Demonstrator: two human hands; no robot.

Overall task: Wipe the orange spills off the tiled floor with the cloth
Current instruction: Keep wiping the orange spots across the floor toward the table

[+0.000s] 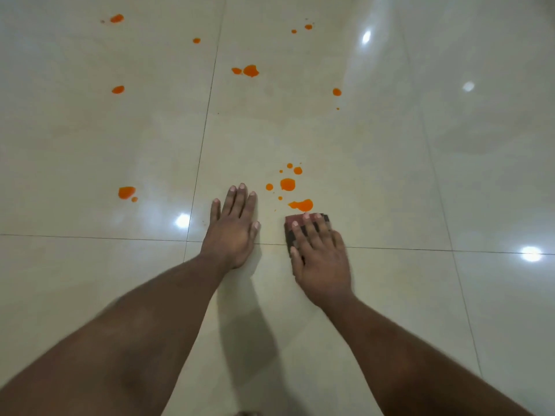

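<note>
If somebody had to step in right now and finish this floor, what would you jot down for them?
Left hand: flat on the floor, fingers straight, holding nothing.
Right hand: pressing the cloth flat on the tile, just short of the nearest spill.
Done: no spill visibly wiped yet.
Left: the nearby cluster, the patch to the left, and scattered drops farther ahead.

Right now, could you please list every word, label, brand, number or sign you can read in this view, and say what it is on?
None: no readable text appears anywhere.
The cloth under the right hand shows no label.
The tiled floor carries only orange spills and light reflections.
</note>
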